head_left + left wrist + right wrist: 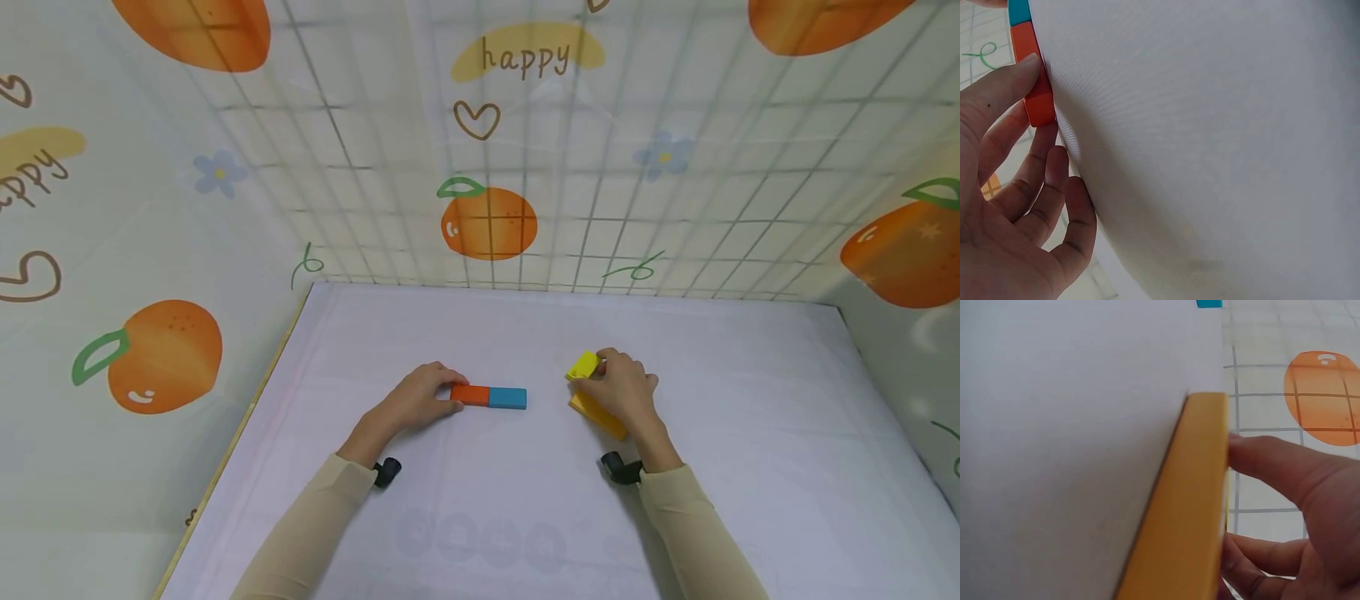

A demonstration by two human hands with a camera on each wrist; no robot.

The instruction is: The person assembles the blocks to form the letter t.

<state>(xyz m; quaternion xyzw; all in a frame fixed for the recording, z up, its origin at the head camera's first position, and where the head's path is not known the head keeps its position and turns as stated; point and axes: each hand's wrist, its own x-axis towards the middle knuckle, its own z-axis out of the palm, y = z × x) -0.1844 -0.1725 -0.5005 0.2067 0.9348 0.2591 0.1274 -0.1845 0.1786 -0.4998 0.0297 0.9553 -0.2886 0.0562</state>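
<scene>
My left hand (420, 398) pinches the outer end of an orange-red block (470, 395) between thumb and fingers. In the left wrist view the thumb lies on this block (1025, 39), while the other fingers are loosely bent. A blue block (507, 398) sits end to end with the red one on the table. My right hand (628, 387) grips a small bright yellow block (582, 365) between thumb and fingertips. Just on the near side of it lies a longer amber block (596, 415), set at a slant and partly under the hand. That amber block (1179, 506) hides much of the fingers in the right wrist view.
The white-covered table (495, 483) meets a patterned back wall (375, 208) with printed oranges and grid lines. A side wall (150, 467) stands along the left edge. Each wrist carries a black camera mount, one at the left wrist (387, 472), one at the right wrist (619, 468).
</scene>
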